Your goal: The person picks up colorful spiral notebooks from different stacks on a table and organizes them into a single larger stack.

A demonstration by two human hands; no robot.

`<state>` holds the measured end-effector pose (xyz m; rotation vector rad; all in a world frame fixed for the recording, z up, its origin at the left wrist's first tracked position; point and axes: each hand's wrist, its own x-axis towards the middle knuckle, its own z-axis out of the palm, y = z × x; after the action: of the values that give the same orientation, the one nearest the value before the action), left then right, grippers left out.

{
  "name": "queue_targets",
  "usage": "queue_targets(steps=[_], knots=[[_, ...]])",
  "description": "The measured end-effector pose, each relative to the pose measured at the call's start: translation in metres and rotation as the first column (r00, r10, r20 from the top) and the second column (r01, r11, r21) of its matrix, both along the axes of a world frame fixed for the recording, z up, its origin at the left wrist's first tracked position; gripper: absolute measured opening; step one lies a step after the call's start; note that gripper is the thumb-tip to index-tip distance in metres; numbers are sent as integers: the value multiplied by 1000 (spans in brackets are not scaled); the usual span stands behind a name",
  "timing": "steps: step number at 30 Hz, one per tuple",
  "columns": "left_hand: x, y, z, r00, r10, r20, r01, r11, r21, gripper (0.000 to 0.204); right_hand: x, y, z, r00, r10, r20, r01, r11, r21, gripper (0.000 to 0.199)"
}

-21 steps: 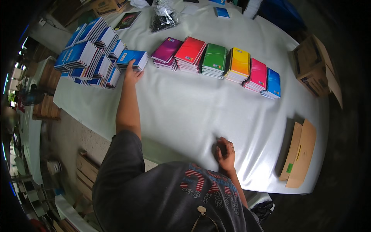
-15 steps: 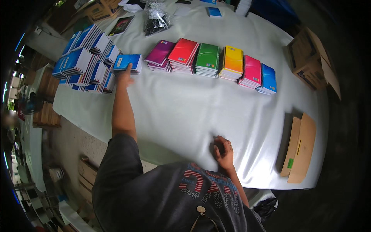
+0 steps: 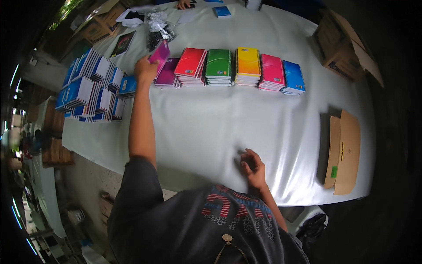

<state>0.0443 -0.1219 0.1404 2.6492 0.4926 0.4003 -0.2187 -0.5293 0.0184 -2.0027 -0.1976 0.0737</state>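
Note:
My left hand (image 3: 146, 70) grips a purple notebook (image 3: 161, 56), lifted and tilted at the left end of a row of notebook stacks. Just right of it lies the purple stack (image 3: 168, 74). Red (image 3: 191, 60), green (image 3: 219, 63), yellow (image 3: 248, 61), pink (image 3: 272, 70) and blue (image 3: 293, 75) spiral notebook stacks continue the row. A small blue stack (image 3: 128, 85) sits partly behind my left wrist. My right hand (image 3: 253, 169) rests low over the table, fingers loosely curled and apart, holding nothing.
Large piles of blue notebooks (image 3: 81, 94) stand at the table's left edge. Two cardboard pieces are at the right: an open box (image 3: 336, 48) and a folded carton (image 3: 347, 152). A clear plastic bag (image 3: 159, 28) lies at the back; another person's hand (image 3: 184, 4) shows at the far edge.
My left hand has moved from the small blue stack to the purple stack and taken up a purple notebook. The view has shifted slightly; my right hand stays in about the same place.

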Motion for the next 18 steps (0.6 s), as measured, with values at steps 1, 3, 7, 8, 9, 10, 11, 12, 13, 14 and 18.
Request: queue_targets(steps=[1, 3, 7, 8, 9, 10, 11, 12, 13, 14, 18], knots=[[-13, -23, 13, 969, -141, 203, 199, 933, -301, 42, 4, -1, 9, 980, -45, -194, 96, 961, 260, 45], [-59, -102, 49, 862, -255, 438, 499, 577, -647, 24, 16, -5, 21, 858, 43, -512, 352, 677, 646, 57], [-123, -167, -1, 206, -906, 370, 977, 168, -132, 38, 40, 1, 71, 628, 675, -387, 482, 53, 874, 60], [-135, -184, -5, 122, -974, 191, 987, 140, 82, 46, 38, 0, 63, 636, 666, -391, 485, 49, 873, 60], [-130, -188, -7, 158, -977, 142, 971, 180, 160, 49, 36, -1, 48, 691, 527, -495, 437, 240, 867, 53], [-120, -189, -11, 203, -974, 99, 946, 221, 236, 53, 33, 0, 43, 738, 367, -566, 403, 433, 806, 48], [-97, -180, -18, 347, -925, 154, 912, 371, 175, 55, 32, -4, 43, 699, 357, -620, 520, 342, 783, 39], [-68, -163, -24, 490, -850, 195, 850, 515, 111, 57, 29, -6, 39, 700, 353, -621, 524, 338, 782, 39], [-46, -151, -26, 654, -743, 144, 724, 669, 167, 56, 25, -8, 30, 747, 260, -611, 528, 327, 784, 37], [-27, -138, -30, 791, -602, 106, 569, 789, 233, 56, 22, -9, 23, 787, 163, -595, 530, 315, 787, 34], [-5, -94, -70, 899, -431, -75, 420, 801, 425, 58, 19, -14, 4, 778, 122, -616, 569, 280, 773, 28]])
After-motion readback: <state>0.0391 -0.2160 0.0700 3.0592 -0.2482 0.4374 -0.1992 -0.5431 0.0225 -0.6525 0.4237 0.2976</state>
